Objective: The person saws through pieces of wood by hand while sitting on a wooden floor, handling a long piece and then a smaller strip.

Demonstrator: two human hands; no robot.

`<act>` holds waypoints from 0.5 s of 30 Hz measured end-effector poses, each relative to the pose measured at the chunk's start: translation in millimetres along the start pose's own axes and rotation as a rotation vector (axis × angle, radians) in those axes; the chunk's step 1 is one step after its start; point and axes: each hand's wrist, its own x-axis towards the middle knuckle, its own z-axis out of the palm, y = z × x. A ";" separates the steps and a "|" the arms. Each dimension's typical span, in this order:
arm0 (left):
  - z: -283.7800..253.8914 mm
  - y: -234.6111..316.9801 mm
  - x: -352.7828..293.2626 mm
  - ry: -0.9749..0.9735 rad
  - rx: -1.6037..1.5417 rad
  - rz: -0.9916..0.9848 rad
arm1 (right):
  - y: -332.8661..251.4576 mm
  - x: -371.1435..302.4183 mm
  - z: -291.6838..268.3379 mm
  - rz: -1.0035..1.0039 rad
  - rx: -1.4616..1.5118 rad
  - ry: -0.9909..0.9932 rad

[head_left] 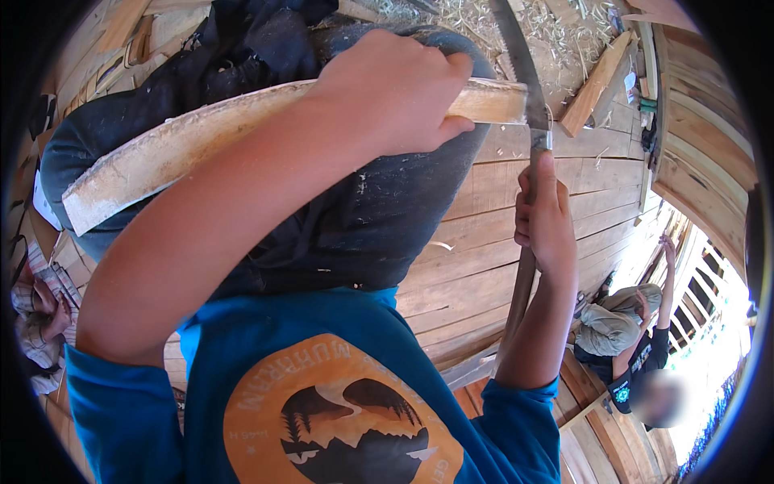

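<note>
Across my lap lies a long, curved strip of pale wood (153,153), rough along its edge, its right end beyond my knee. My left hand (395,93) wraps over the strip close to that end, fingers closed around it. In my right hand (548,210) is a long-handled knife (524,68), gripped just below its metal collar. The blade points away from me and touches or nearly touches the cut end of the strip; exact contact is unclear. Its long wooden handle (520,286) runs back along my right forearm.
Curly wood shavings (556,40) litter the plank floor (476,210) ahead. A wood block (597,85) lies at the far right, near a plank wall (705,121). Another person (629,331) sits at the right. Patterned cloth (36,315) and part of somebody show at the left.
</note>
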 end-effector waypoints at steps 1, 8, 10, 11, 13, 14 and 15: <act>1.0 1.2 -1.5 0.016 0.002 -0.003 | 5.0 -1.1 -0.2 -0.020 -0.033 0.016; -6.6 3.5 1.0 -0.101 0.019 -0.084 | 46.8 -92.5 -15.1 0.109 -0.041 0.140; -16.8 11.1 2.6 -0.141 0.035 -0.093 | 65.5 -125.5 -25.2 0.110 -0.004 0.115; -18.1 10.9 0.7 -0.133 0.034 -0.107 | 69.0 -132.4 -28.1 0.109 0.011 0.102; -19.4 11.9 -1.3 -0.108 0.036 -0.104 | 67.5 -131.5 -27.4 0.082 0.000 0.088; -19.6 12.2 -0.3 -0.090 0.038 -0.077 | 65.7 -129.1 -26.9 0.069 -0.006 0.080; -18.8 8.2 -1.0 -0.080 0.039 -0.065 | 62.1 -124.9 -23.9 0.059 0.014 0.103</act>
